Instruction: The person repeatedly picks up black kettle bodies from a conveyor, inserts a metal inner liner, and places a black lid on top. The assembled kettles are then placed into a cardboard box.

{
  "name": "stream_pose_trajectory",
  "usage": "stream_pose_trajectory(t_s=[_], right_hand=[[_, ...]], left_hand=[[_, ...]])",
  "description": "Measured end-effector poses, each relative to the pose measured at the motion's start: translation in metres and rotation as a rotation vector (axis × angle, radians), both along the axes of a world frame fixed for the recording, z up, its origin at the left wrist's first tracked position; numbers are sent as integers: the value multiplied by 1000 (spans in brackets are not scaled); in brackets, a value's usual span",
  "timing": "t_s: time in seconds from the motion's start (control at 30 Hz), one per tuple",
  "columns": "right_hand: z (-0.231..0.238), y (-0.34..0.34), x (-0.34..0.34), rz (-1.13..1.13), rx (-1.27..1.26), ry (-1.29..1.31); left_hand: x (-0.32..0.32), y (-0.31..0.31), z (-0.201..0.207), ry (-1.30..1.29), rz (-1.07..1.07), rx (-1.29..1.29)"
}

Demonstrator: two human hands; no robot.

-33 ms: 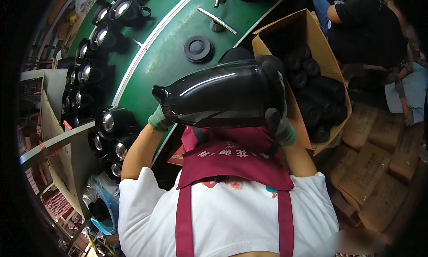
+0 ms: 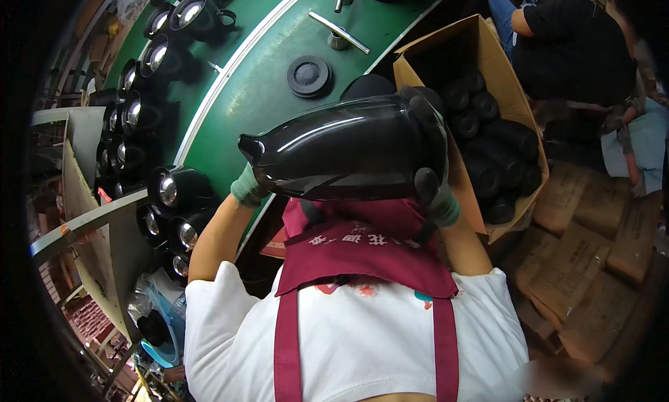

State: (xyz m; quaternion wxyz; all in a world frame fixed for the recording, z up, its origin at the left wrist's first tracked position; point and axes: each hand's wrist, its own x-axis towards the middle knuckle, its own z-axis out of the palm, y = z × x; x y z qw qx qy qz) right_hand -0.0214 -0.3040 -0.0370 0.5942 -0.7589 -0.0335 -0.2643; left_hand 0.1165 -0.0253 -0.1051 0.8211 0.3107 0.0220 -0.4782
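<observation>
A glossy black vacuum jug (image 2: 334,148) lies on its side in front of my chest, its spout toward the left and its broad base toward the right. My right hand (image 2: 433,172), in a green glove with dark fingers, is closed round the base end. At the spout end is my left hand (image 2: 249,187), also gloved. Its fingers are mostly hidden by the jug, which it supports from the near side. Just beyond the jug, a round black disc-shaped part (image 2: 309,76) lies on the green worktable (image 2: 261,88).
Several black jugs (image 2: 167,188) with shiny inner liners line the left. Metal T-handled tools (image 2: 339,38) stand at the far side. An open carton (image 2: 512,74) of black cylindrical parts (image 2: 502,148) is at right. Beyond it are stacked brown cartons (image 2: 575,256) and a seated person (image 2: 575,50).
</observation>
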Motion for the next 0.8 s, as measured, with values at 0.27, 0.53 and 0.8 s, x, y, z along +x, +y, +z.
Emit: stream_pose_trajectory(t_s=[0.27, 0.53, 0.8], right_hand=[[-52, 3, -7, -87, -213, 80], [16, -40, -2, -150, 102, -67], [54, -9, 13, 196, -578, -335]], left_hand=[[15, -44, 103, -1452, -98, 703], [2, -33, 88, -526, -138, 295], [19, -60, 56, 294, -312, 281]])
